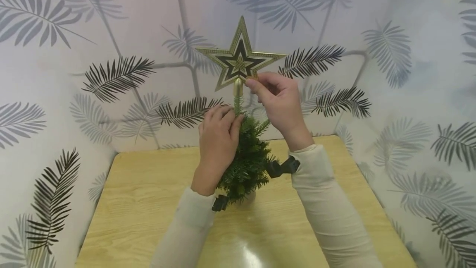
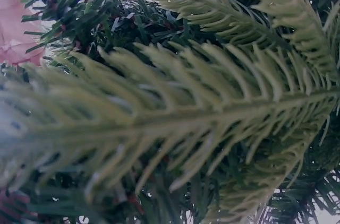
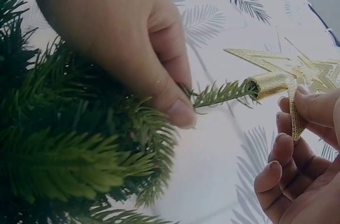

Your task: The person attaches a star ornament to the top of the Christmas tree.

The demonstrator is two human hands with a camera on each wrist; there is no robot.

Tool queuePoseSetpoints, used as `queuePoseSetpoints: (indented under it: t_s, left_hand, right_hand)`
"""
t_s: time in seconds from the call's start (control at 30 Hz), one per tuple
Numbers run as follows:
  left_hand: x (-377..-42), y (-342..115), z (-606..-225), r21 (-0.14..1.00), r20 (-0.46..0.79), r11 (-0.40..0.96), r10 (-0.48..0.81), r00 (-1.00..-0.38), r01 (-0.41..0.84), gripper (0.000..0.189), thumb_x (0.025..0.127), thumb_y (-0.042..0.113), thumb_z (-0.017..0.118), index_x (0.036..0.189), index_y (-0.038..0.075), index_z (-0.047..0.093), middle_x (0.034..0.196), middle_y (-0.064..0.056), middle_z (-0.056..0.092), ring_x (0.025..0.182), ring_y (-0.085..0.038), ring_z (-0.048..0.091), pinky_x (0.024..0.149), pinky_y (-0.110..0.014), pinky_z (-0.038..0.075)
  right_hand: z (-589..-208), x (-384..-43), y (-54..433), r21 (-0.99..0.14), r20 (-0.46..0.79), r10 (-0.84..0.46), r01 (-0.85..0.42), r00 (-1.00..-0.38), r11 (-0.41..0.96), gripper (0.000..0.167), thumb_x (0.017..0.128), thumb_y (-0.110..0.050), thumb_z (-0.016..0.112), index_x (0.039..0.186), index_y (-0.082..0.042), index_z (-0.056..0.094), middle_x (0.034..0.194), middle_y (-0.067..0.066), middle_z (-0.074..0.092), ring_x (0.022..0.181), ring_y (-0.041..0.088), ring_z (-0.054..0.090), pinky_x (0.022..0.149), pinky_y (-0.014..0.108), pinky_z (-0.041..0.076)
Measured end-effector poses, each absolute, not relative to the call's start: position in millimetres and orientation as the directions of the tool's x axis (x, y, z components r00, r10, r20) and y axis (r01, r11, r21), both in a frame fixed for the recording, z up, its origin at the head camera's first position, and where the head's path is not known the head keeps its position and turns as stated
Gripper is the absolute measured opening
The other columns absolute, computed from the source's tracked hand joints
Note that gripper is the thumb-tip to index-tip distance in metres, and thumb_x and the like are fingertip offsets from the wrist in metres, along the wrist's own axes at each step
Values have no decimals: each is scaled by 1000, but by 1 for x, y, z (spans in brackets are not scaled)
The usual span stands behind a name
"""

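A small green artificial tree (image 1: 247,164) stands on a wooden table (image 1: 141,202). A gold star topper (image 1: 239,59) sits on the tree's top sprig (image 3: 220,94). My left hand (image 1: 219,135) grips the tree just below the top, its thumb (image 3: 172,104) pinching the sprig. My right hand (image 1: 277,94) pinches the star's lower right point, shown from below in the right wrist view as the star (image 3: 289,78) with fingertips (image 3: 313,104) on it. The left wrist view holds only close green needles (image 2: 175,112).
Leaf-patterned white walls (image 1: 409,73) enclose the table on three sides. Black wrist-camera mounts (image 1: 282,167) sit on both sleeves. The tree's base (image 1: 243,199) is near the table's middle.
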State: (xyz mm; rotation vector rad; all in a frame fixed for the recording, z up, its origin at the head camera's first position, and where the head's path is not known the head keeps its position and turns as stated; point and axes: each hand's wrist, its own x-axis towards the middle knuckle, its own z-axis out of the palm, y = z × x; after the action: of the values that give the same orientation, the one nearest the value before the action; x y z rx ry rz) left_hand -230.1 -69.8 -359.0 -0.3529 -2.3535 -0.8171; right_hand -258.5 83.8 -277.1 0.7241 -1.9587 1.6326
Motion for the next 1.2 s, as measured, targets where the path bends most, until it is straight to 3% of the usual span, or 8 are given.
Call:
queuePoseSetpoints:
  t_s: [0.17, 0.43, 0.8, 1.03, 1.2]
  left_hand:
    - [-230, -69, -358, 469, 627, 777, 43, -778, 421, 32, 108, 33, 57, 96, 8, 73, 133, -11, 67, 136, -36, 50, 101, -68, 43]
    - [-228, -67, -360, 471, 632, 773, 41, -774, 425, 32, 108, 31, 58, 93, 8, 72, 131, -12, 68, 135, -38, 51, 101, -69, 43]
    - [-230, -69, -356, 465, 637, 777, 39, -770, 425, 31, 108, 32, 58, 100, 6, 74, 131, -11, 68, 134, -37, 52, 99, -68, 43]
    - [-229, -71, -356, 480, 617, 773, 38, -786, 414, 32, 108, 33, 57, 110, 8, 76, 131, -11, 68, 137, -38, 49, 103, -68, 41]
    - [-231, -74, -351, 475, 597, 768, 77, -799, 429, 32, 108, 34, 57, 105, 8, 76, 131, -11, 68, 135, -37, 51, 104, -67, 40]
  right_hand:
    - [-279, -260, 84, -742, 646, -96, -653, -757, 153, 14, 98, -10, 73, 95, 3, 77, 78, 1, 68, 63, 18, 59, 59, 30, 48]
    - [-286, -261, 87, -740, 634, -131, -647, -762, 183, 15, 99, -11, 73, 94, 3, 76, 75, 1, 66, 64, 19, 57, 57, 30, 43]
    - [-290, -261, 87, -748, 611, -169, -634, -774, 199, 15, 99, -8, 71, 93, 5, 75, 77, 12, 67, 65, 17, 59, 64, 34, 53]
    - [-287, -260, 86, -735, 585, -212, -622, -783, 270, 15, 98, -9, 73, 88, 2, 75, 76, 10, 70, 58, 19, 47, 56, 29, 38]
    - [-287, -260, 85, -715, 584, -204, -617, -785, 328, 19, 100, -14, 72, 87, 0, 72, 74, 8, 68, 57, 19, 47, 56, 28, 38]
